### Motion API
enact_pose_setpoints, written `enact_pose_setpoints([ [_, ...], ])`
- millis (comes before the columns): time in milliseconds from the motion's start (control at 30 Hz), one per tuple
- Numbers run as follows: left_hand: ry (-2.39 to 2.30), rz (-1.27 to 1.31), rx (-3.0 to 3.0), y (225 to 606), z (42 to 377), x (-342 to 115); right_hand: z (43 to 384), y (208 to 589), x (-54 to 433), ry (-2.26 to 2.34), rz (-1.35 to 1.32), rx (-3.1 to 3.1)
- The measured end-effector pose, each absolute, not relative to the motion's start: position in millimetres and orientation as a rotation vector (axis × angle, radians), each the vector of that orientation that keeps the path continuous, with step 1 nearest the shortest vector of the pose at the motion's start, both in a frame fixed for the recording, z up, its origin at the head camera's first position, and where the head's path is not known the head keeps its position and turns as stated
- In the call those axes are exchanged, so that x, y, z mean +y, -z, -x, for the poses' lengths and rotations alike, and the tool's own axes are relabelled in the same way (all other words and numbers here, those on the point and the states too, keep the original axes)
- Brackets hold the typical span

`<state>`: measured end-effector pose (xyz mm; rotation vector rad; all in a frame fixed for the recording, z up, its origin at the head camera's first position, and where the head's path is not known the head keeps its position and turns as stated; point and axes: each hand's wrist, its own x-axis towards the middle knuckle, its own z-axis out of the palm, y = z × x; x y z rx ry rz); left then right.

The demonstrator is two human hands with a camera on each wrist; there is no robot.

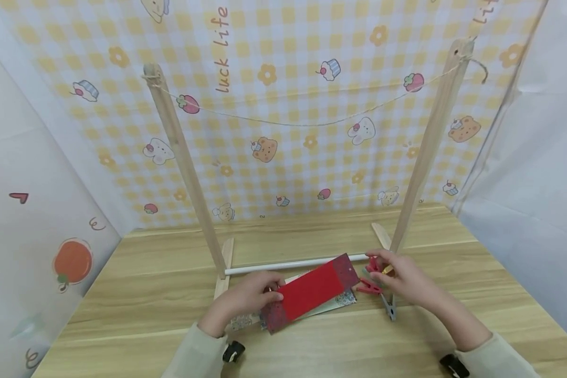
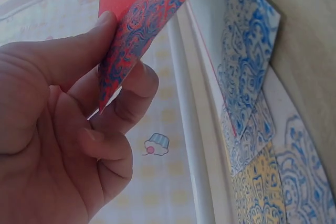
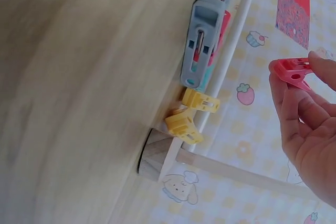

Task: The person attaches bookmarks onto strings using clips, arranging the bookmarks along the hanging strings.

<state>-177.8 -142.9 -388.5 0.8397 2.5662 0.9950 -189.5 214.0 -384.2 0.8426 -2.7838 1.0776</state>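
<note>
My left hand [image 1: 245,296] pinches one patterned end of a long red card [image 1: 312,291] between thumb and fingers. The card is tilted up to the right, above other patterned cards [image 1: 346,298] on the table. In my right hand [image 1: 408,275], thumb and fingertips pinch a red clothespin [image 3: 294,72], raised above the table. Below that hand lie more clothespins: another red one [image 1: 369,286], a grey one [image 1: 389,310] and yellow ones [image 3: 184,124]. In the left wrist view, blue-patterned cards [image 2: 252,51] overlap beside the held card.
A wooden frame stands behind, with a left post [image 1: 184,157] and a right post [image 1: 427,142]. A thin string [image 1: 307,125] sags between their tops. A white rod [image 1: 264,266] joins the posts low down. Behind the table [image 1: 137,294] hangs a checked cloth [image 1: 288,173].
</note>
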Motion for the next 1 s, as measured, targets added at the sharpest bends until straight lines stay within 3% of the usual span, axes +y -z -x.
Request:
enact_pose_setpoints([
  [1000, -1.197, -0.725, 2.647, 383, 173, -154, 191, 368, 200, -1.342, -0.796, -2.578],
])
